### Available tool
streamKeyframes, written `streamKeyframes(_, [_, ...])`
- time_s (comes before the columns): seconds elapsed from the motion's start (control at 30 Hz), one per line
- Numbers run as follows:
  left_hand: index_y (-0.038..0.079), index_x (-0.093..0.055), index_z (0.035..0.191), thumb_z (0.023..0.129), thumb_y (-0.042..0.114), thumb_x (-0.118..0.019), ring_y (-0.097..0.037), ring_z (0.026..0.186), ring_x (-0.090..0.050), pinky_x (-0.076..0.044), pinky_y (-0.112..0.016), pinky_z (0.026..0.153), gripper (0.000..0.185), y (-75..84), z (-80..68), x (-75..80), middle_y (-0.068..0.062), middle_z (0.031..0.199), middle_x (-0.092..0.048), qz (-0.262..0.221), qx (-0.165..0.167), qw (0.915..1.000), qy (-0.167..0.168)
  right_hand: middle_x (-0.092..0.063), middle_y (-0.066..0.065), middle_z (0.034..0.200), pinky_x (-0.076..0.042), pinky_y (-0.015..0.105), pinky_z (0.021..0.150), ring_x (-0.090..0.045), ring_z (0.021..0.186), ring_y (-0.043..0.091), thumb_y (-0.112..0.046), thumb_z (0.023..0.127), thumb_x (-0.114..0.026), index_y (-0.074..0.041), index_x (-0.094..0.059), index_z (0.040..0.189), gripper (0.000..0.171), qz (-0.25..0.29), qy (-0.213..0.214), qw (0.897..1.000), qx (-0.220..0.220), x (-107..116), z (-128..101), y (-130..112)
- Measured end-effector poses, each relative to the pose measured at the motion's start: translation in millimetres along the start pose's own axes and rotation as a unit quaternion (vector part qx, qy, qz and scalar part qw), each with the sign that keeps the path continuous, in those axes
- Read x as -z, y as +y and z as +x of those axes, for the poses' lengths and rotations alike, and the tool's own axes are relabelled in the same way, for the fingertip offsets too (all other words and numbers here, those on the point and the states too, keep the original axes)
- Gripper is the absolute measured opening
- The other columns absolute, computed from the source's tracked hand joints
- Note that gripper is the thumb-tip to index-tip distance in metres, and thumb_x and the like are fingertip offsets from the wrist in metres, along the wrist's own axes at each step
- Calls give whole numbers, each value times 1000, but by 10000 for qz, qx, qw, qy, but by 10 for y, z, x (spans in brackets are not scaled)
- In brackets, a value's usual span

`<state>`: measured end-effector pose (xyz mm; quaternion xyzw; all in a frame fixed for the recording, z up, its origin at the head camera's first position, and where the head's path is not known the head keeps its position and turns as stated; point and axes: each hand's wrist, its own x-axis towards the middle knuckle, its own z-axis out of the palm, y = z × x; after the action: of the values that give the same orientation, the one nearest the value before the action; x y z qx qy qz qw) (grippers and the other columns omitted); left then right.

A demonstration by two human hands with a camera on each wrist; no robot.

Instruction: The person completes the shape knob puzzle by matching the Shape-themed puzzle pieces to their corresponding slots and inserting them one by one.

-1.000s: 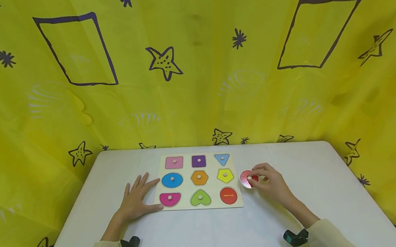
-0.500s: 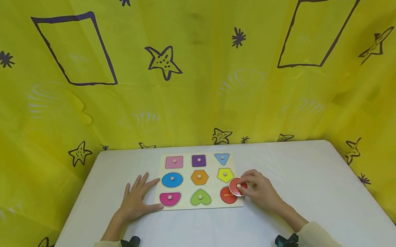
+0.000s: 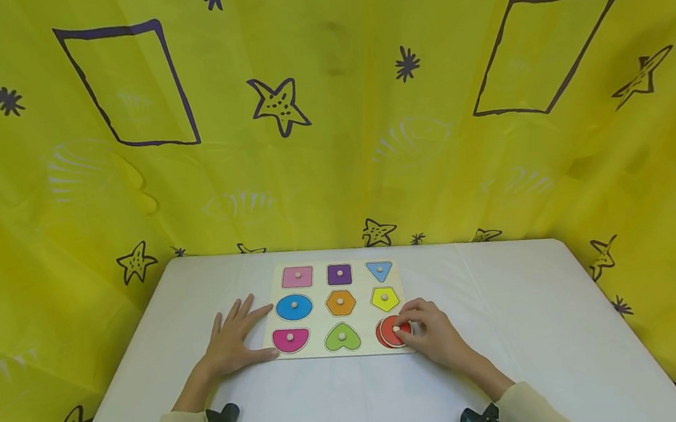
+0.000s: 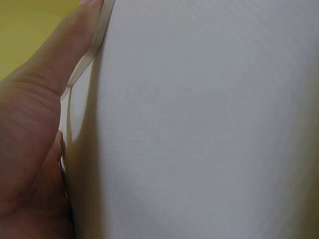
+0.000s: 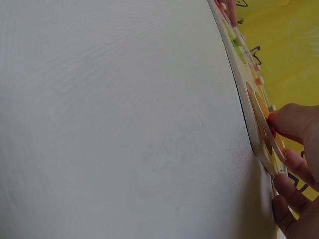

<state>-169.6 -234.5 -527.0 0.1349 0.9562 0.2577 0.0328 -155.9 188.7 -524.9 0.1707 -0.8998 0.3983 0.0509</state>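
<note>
1. At the board's near right corner, in the head view, the right hand (image 3: 434,335) pinches the knob of the red disc (image 3: 395,331) and holds it over the red round slot. The disc sits a little to the right of the slot, whose red edge peeks out at its left, so it looks not yet seated. A second ago the disc was out on the table (image 3: 346,403) to the right of the board (image 3: 340,307); half a second ago it was over the board's right edge. It has come in from the side to its place, so what seems left is a slight shift left and a drop in.

2. In the same view the left hand (image 3: 232,342) lies flat with fingers spread, touching the board's left edge, as it did a second ago. The other eight pieces sit in their slots.

3. In the left wrist view, the palm and thumb (image 4: 35,124) rest against the board's pale edge (image 4: 79,69), fingers straight; the rest is white table.

4. In the right wrist view, the board (image 5: 244,84) is seen edge-on, and the curled fingers (image 5: 294,124) close on the disc near its end, though the disc itself is hard to make out.
</note>
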Motion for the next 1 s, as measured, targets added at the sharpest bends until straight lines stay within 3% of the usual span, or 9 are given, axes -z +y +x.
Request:
streamKeyframes(0.3, [24,-50,153,73,64,-81,-50,153,-9,5,-74,117,95,-91,29,-71,-21,168,-23,-52,-52,10000,27,-67,-5,105,-48,32,79,-52,96,16,-7,82,-85,-17,-80,91,15,-182,23,9998,106,-32,-12,12])
streamKeyframes(0.7, [22,-51,153,74,61,-82,-53,152,-11,3,-76,116,94,-20,-9,-15,-25,166,-24,-136,-135,9998,68,-71,-6,109,-44,32,78,-50,95,14,-9,82,-87,-17,-82,95,16,-228,-47,9995,208,-60,5,21])
streamKeyframes(1.0, [25,-48,154,73,66,-80,-50,154,-8,6,-73,117,96,-134,29,-89,-21,168,-21,-19,-39,10000,26,-70,-6,109,-42,32,77,-49,97,14,-10,82,-87,-18,-82,94,15,-188,-57,9995,237,-86,19,40])
